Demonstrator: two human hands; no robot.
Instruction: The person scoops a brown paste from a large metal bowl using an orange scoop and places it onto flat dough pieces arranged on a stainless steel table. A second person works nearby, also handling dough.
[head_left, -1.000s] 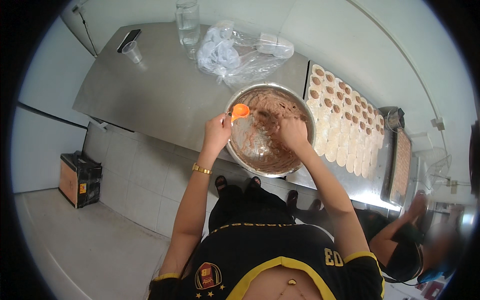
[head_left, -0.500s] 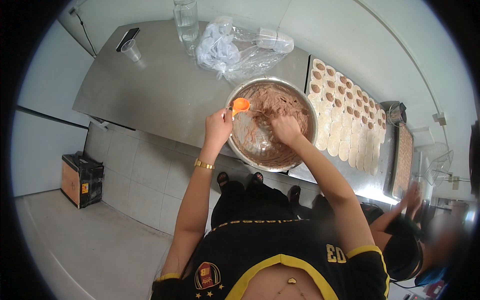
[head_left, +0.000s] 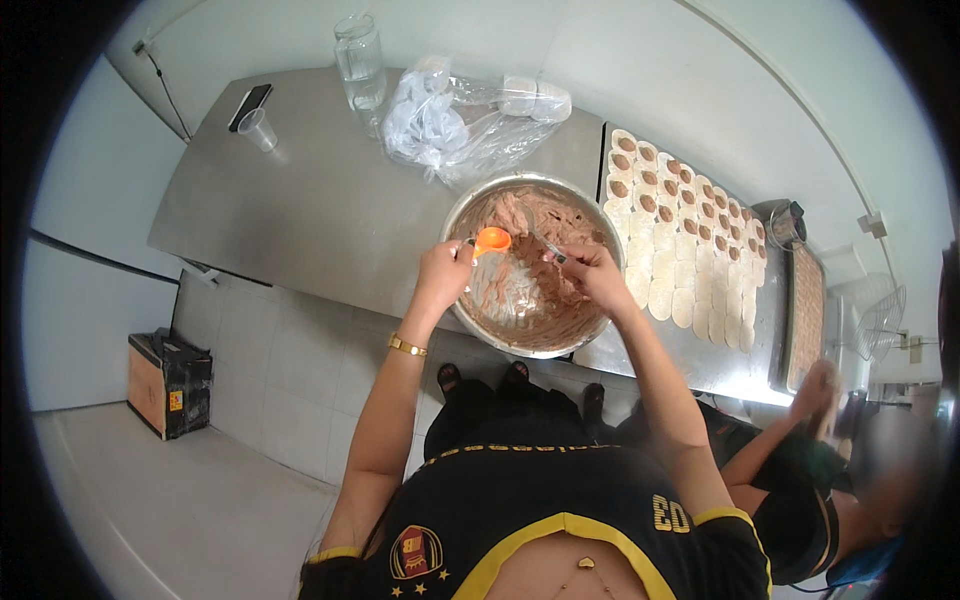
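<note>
A wide steel bowl stands at the front edge of the table, with brown paste smeared over its bottom and heaped toward the far and right sides. At the bowl's left rim my left hand is closed on the handle of an orange measuring scoop, held over the bowl. The cup of the scoop looks empty. My right hand, over the bowl's right side, grips a metal spoon. The spoon's tip lies against the paste at the far side.
Rows of pale dough rounds cover the right table, the far ones topped with brown paste. Behind the bowl lie a clear plastic bag and a glass jar. A plastic cup sits left. A co-worker's hands show at right.
My right hand has risen out of the paste and turned, so the spoon now shows. The orange scoop has shifted slightly right and nearer. The whole view has tilted a little.
</note>
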